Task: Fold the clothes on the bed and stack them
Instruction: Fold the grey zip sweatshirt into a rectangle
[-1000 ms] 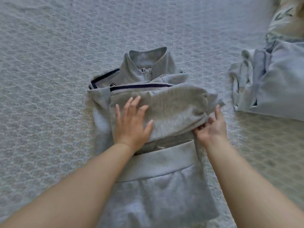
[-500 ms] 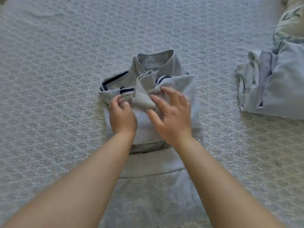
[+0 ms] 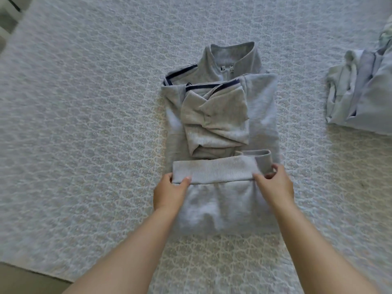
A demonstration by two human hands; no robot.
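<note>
A grey zip-neck sweatshirt [image 3: 263, 107] with dark stripes lies flat on the bed, collar pointing away from me. Both sleeves are folded across its chest in a crumpled bundle [image 3: 214, 122]. The ribbed hem band [image 3: 214, 171] is turned up over the lower body. My left hand [image 3: 170, 193] pinches the hem's left end between thumb and fingers. My right hand [image 3: 274, 185] grips the hem's right end, where the band curls back on itself.
A pile of pale folded clothes [image 3: 364, 96] sits at the right edge of the bed. The quilted grey bedspread [image 3: 84, 124] stretches wide on the left. The bed's near-left edge [image 3: 31, 270] meets the floor at bottom left.
Both hands have left the folded sleeves on the chest and dropped to the ribbed hem, which they now hold at its two ends. The view has shifted closer over the sweatshirt.
</note>
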